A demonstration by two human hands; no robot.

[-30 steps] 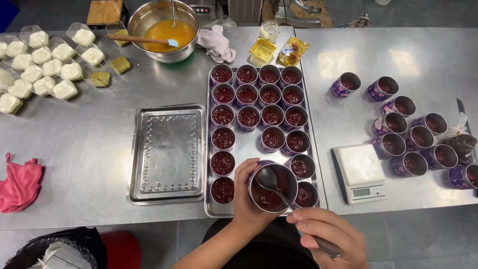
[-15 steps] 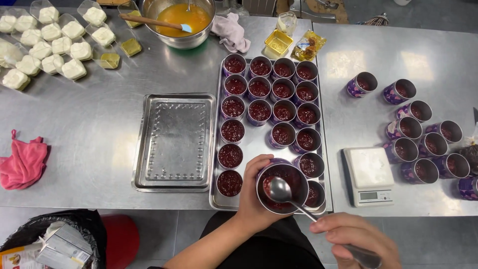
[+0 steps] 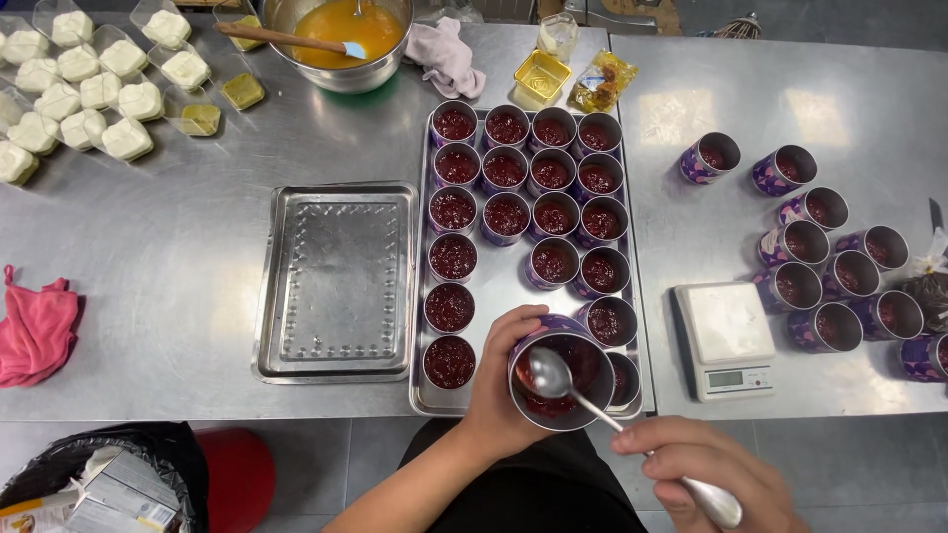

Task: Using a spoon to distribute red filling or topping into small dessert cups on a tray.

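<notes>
Scale (image 3: 728,341), white, square, right of the baking tray: small grey rectangular screen (image 3: 734,378) on its near edge. Crinkled yellow-orange wrapper (image 3: 601,81) at table's far side. Grey-white cartons (image 3: 109,494) in black-lined bin, lower left. Clear bag (image 3: 928,286) at right edge.
</notes>
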